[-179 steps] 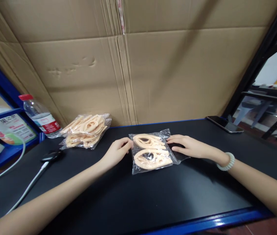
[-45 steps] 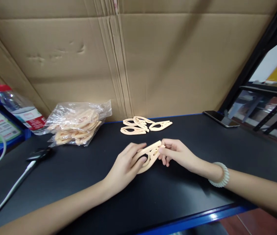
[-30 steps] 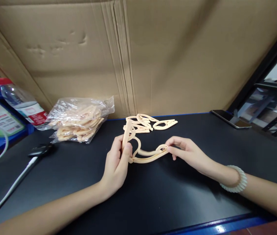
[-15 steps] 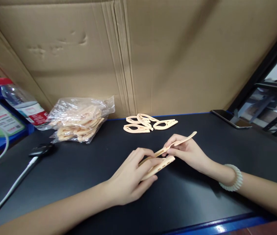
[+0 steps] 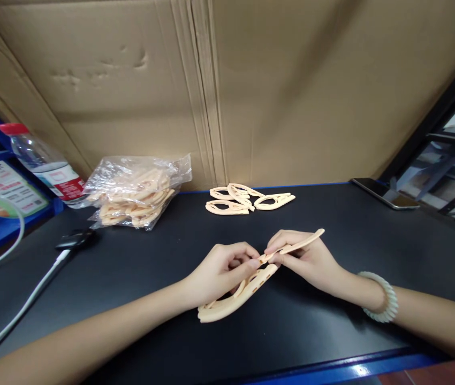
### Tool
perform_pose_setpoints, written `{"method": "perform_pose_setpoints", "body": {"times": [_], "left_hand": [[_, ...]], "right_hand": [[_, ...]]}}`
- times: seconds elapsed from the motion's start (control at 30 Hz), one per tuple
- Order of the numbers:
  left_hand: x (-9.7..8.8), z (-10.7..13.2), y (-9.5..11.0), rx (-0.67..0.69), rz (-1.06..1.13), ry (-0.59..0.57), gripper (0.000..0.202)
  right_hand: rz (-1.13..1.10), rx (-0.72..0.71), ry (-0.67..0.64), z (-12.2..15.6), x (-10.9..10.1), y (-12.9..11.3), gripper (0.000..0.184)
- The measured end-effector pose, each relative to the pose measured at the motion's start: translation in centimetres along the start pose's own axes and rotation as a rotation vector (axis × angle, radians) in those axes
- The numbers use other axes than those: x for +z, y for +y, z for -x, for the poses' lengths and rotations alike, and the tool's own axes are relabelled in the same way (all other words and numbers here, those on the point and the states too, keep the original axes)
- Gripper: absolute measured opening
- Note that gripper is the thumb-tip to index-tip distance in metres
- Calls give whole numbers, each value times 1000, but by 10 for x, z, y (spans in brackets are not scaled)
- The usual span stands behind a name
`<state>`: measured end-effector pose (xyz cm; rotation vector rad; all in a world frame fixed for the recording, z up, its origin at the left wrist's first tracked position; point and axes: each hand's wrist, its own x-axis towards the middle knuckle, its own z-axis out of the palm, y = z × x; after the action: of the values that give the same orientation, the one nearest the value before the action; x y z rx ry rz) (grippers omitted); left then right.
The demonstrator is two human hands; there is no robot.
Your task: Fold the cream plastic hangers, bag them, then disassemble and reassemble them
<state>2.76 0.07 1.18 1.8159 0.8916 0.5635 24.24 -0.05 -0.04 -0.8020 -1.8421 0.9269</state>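
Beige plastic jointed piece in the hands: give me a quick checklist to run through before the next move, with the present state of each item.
1. Left hand holding the beige plastic jointed piece: ok.
2. Right hand holding the same piece: ok, pinching it by the slim arm.
3. Joint between the fingertips fully seated: cannot tell, fingers partly cover it.
4. Whole piece in plain view: not ok, the hands hide part of it.
5. Loose beige plastic pieces clear of both hands: ok, they lie apart toward the back of the black tabletop.
6. White cable clear of the left forearm: cannot tell at the lower left edge.
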Motion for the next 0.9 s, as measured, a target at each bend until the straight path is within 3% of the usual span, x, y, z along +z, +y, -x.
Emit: {"method": "perform_pose_setpoints", "body": {"times": [0.33, 0.47, 0.73, 0.9], "left_hand": [[-6, 0, 13, 137, -336, -219, 31], [-5, 0, 13, 183, -359, -233, 32], [-6, 0, 15, 220, -343, -242, 32], [-6, -1, 16, 213, -291, -263, 37]], "right_hand": [[272, -396, -103, 4, 2, -10, 20], [342, -507, -165, 5, 0, -9, 21], [318, -600, -216, 3, -4, -2, 13], [415, -735, -252, 0, -5, -17, 17]]}}
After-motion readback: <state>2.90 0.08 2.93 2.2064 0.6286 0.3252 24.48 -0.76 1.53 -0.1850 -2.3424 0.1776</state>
